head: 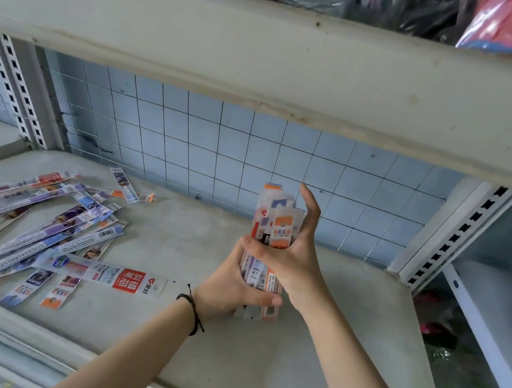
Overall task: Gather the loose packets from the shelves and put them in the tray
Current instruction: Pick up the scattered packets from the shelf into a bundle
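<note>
Orange-topped packets, a bundle (280, 228) upright on the shelf (173, 241): my left hand (230, 287) grips it low, my right hand (295, 262) clasps it higher. Gathering, I judge; next the loose pile (41, 227) wants picking up. No tray visible.

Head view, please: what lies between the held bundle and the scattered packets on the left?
Mostly bare shelf; one long red-labelled packet juts from the pile toward the left hand, in the head view.

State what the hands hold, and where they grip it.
An upright bundle of long orange-topped plastic packets: left hand round its lower end, right hand round its middle.
</note>
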Tool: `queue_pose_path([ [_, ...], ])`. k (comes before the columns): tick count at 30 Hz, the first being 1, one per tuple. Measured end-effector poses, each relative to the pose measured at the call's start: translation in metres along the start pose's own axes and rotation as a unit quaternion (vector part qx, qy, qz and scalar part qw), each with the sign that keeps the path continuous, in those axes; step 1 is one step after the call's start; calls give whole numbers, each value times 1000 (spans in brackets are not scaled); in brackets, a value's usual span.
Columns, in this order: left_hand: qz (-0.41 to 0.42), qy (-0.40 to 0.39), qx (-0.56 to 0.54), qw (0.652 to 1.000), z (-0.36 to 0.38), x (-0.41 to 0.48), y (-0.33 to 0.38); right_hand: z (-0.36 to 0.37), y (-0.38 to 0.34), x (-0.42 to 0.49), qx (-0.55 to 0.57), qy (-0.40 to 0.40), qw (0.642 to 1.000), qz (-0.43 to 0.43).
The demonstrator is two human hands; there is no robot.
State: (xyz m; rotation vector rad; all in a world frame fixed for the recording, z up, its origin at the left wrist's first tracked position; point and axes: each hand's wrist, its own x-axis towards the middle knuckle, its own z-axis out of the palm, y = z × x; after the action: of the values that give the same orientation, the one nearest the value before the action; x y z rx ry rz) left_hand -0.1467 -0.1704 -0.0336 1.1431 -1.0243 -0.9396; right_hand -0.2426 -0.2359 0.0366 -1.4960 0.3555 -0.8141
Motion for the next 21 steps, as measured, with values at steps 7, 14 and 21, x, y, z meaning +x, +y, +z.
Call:
queue_pose_path([
  [7,-32,19,81,996,2,-1,7,2,-8,8,-5,40,999,24],
  [14,-93,-100,-23,990,-7,-14,29,9,-11,18,-14,54,997,58],
  [21,-108,-52,-23,993,-37,-30,42,52,-11,32,4,67,996,65],
])
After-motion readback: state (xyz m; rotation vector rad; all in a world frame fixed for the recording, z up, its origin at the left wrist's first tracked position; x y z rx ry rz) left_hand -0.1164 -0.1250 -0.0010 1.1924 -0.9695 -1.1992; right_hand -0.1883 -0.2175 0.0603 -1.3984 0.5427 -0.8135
